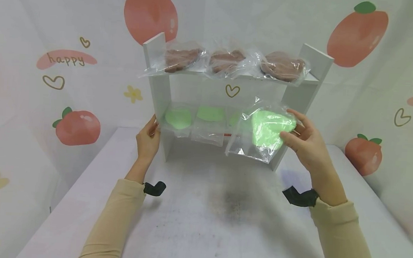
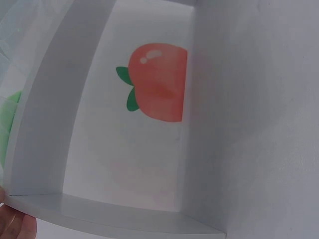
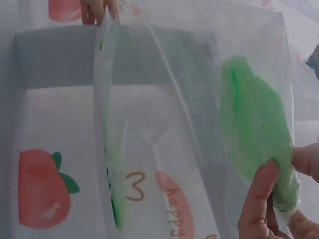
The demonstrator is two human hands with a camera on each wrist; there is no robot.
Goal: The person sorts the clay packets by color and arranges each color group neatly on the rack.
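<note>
My right hand (image 1: 307,144) pinches the edge of a clear plastic bag (image 1: 240,144) with a flat, bright green piece (image 1: 267,128) inside. The bag hangs in front of the right part of a white two-tier shelf (image 1: 159,95). In the right wrist view, thumb and fingers press the bag around the green piece (image 3: 256,122). At the shelf's left side panel, my left hand (image 1: 148,141) grips the edge; only its fingertips (image 2: 17,224) show in the left wrist view. Two bagged green pieces, left (image 1: 178,117) and middle (image 1: 210,113), lie on the lower tier; a third is partly hidden.
Three clear bags with brown lumps, left (image 1: 182,59), middle (image 1: 227,61) and right (image 1: 283,66), lie along the top tier. The shelf stands on a white table (image 1: 201,222), before a fruit-printed backdrop (image 1: 107,18). A small red strip (image 1: 228,135) shows at the lower tier.
</note>
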